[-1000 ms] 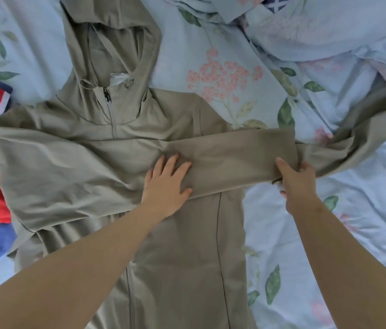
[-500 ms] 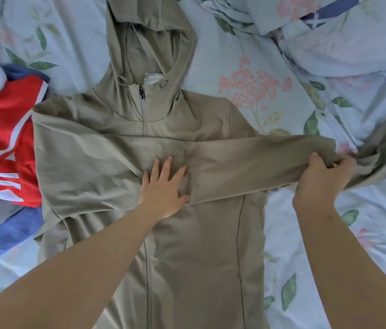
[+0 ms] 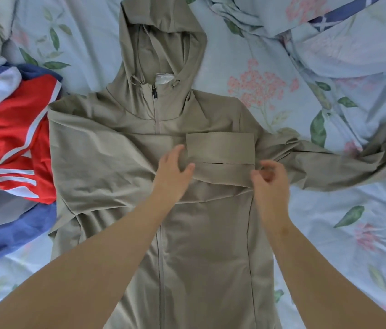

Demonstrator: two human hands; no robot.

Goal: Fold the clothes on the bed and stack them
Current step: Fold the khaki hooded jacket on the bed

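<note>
Two hands worked our thin taupe hooded jacket [image 3: 206, 245], flat on the floral blue bedsheet [image 3: 329, 245]: left hand [image 3: 174, 169] relaxed on the folded sleeve [image 3: 220, 148], right hand [image 3: 270, 179] pinching its crease. Light, limp, slippery, we judged; grip seams.

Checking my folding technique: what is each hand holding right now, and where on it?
The right hand seems to pinch the jacket sleeve at its fold, near the side seam. The left hand only rests by the cuff end, gripping nothing.
</note>
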